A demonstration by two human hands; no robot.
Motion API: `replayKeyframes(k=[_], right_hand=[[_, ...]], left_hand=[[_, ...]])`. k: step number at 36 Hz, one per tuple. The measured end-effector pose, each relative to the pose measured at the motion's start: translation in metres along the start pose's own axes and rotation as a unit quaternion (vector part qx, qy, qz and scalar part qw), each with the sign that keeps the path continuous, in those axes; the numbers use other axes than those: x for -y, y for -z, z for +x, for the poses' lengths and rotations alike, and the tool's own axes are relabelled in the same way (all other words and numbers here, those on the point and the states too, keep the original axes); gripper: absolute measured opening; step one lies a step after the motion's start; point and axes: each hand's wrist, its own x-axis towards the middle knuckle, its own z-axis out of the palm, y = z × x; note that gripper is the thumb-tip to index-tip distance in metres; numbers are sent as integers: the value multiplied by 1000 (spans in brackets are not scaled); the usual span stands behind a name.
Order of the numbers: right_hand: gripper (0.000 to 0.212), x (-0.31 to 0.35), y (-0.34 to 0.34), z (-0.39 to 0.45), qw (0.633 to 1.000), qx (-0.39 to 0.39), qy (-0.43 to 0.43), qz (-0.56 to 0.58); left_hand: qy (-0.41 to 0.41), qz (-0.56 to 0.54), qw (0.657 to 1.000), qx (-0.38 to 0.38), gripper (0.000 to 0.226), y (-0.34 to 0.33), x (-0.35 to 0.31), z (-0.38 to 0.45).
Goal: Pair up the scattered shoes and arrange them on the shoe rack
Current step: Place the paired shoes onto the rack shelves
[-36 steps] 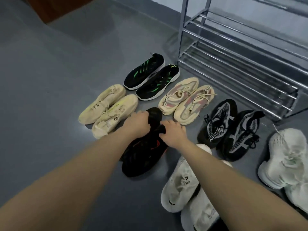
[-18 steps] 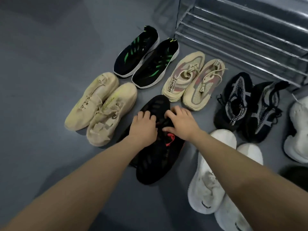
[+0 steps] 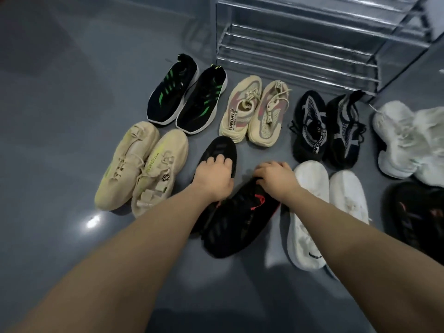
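Two black shoes lie on the grey floor in the middle of the view. My left hand (image 3: 213, 180) grips the left black shoe (image 3: 219, 149) from above, fingers curled over its upper. My right hand (image 3: 276, 176) grips the upper end of the other black shoe (image 3: 237, 224), which has a red mark and lies at a slant, partly over the first. The metal shoe rack (image 3: 300, 46) stands at the top right with bare shelves.
Around my hands stand pairs of shoes: black-green (image 3: 187, 97), beige-pink (image 3: 254, 111), beige (image 3: 141, 164), black-grey (image 3: 326, 131), flat white (image 3: 324, 212), chunky white (image 3: 408, 140). A dark shoe (image 3: 418, 217) lies at the right edge. Open floor lies to the left.
My hands have drawn apart: the right one went right with the red-marked shoe, which now lies slanted. The view has tilted down and nearer to the shoes.
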Motion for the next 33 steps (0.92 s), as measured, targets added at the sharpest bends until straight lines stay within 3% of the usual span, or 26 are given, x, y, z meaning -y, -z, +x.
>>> replayKeyframes(k=[3,9,13,16,21,23,27,33], right_hand=[[29,4,9,-8,1000,-24,-3,3],[28,11,35,-32,994,-104,-6,-7],[17,15,43,-52,977,-206,-53,-22],[9,15,39,-63,953,-279,-107,-54],[17,23,37,-78,923,-328,-181,-90],[24,23,39,-82,912,-346,-202,-89],[12,21,44,-90,878,-399,-261,-48],[17,28,47,-96,851,-416,-318,44]], left_hand=[[-47,-17,999,-13,40,4,-2,-1],[-47,-106,987,115,37,19,0,-4],[-78,-140,979,126,58,37,1,-2],[-113,-99,984,101,61,56,1,-2],[-148,-115,981,43,59,71,3,1],[-161,-117,979,52,60,70,2,3],[-182,-141,970,74,61,63,-10,4],[-160,-184,967,-74,18,67,-30,4]])
